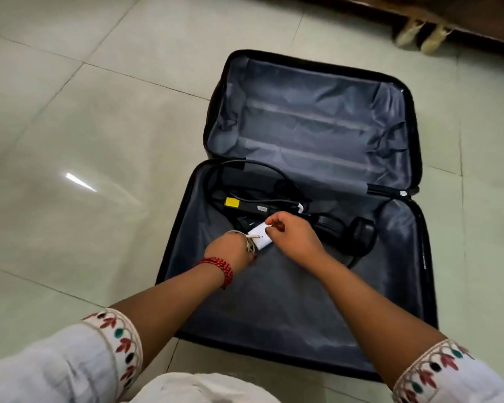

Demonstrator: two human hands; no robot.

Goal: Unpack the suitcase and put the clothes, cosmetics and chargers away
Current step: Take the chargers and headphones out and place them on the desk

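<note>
A black suitcase (419,257) lies open flat on the tiled floor, grey lining showing in both halves. Its far half holds nothing. In the near half lie a black charger brick with a yellow label (246,204), its thick black cable (256,165) and a black plug (361,234). My left hand (230,250) is closed around a coiled white cable (252,237), whose end sticks out. My right hand (293,235) pinches the top edge of a small white charger (261,237) right beside the left hand.
Pale glossy floor tiles (85,141) surround the suitcase on all sides. Dark wooden furniture (463,16) runs along the far right, with a pair of light shoes (422,36) beneath it. My white embroidered sleeves fill the bottom corners.
</note>
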